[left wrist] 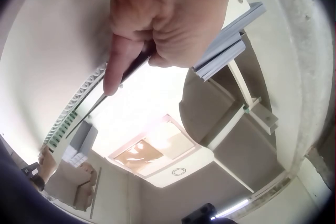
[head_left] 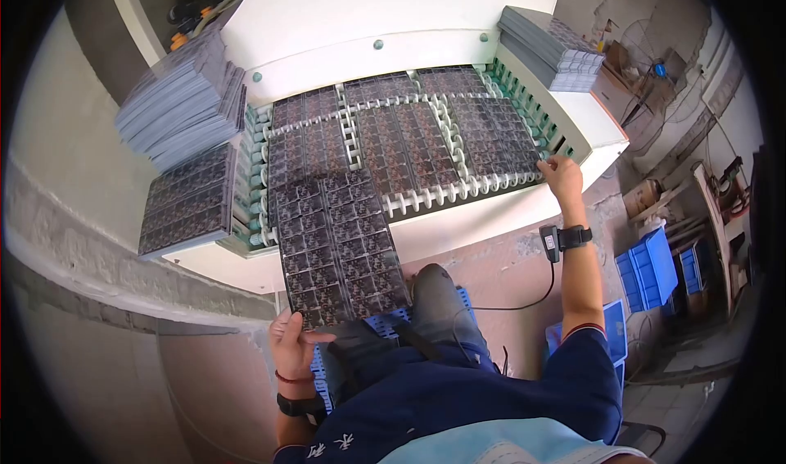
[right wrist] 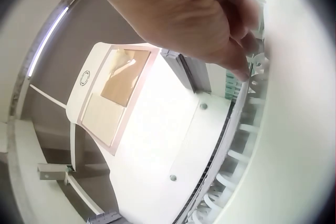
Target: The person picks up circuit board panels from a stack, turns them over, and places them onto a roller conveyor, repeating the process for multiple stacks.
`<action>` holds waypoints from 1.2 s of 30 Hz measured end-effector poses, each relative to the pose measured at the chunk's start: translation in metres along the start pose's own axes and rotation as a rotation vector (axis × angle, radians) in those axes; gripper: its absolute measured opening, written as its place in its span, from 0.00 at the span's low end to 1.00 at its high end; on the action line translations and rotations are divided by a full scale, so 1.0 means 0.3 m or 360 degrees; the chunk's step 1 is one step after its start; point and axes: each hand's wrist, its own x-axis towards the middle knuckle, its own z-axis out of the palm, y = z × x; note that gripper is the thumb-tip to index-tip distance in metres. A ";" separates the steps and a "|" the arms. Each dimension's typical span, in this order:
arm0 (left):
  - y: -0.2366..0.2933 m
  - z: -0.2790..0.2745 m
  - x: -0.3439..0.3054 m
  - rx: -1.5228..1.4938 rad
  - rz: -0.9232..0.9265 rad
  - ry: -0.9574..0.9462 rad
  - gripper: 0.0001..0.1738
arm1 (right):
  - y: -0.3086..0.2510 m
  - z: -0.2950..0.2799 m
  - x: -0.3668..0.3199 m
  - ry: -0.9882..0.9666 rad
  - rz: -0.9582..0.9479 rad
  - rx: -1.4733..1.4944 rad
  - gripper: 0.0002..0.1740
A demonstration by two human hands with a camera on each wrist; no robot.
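In the head view my left hand point(head_left: 293, 345) pinches the near left corner of a dark patterned panel point(head_left: 340, 247), whose far end lies over the front of the roller bed. The left wrist view shows that hand point(left wrist: 163, 19) with its thumb or a finger along the panel's thin edge. My right hand point(head_left: 562, 177) pinches the near right corner of another panel point(head_left: 494, 135) lying on the white rollers point(head_left: 458, 190). Seen from the right wrist, the fingertips of the hand point(right wrist: 184, 19) meet at that panel's edge above the rollers.
More panels point(head_left: 405, 144) lie in rows on the machine's rollers. Stacks of panels stand at the left point(head_left: 184, 99) and the far right point(head_left: 553, 46), with a lower pile point(head_left: 188, 202) at the near left. Blue crates point(head_left: 647, 269) stand on the floor at the right.
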 end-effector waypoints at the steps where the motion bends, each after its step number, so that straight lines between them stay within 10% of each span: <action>1: -0.001 -0.002 0.000 0.0002 -0.0005 -0.0001 0.16 | -0.026 0.006 -0.011 0.0125 -0.0177 -0.0001 0.16; 23: -0.029 -0.022 -0.029 0.0136 -0.0144 -0.0095 0.17 | -0.210 -0.047 -0.110 0.0037 -0.0757 0.0620 0.13; 31: -0.065 -0.021 -0.014 0.0163 -0.0275 -0.0044 0.14 | -0.328 0.069 -0.624 -0.1604 -0.0104 0.2211 0.15; 36: -0.082 -0.020 0.003 0.0235 -0.0283 0.0007 0.14 | -0.429 0.103 -0.709 -0.1735 0.0148 0.2275 0.06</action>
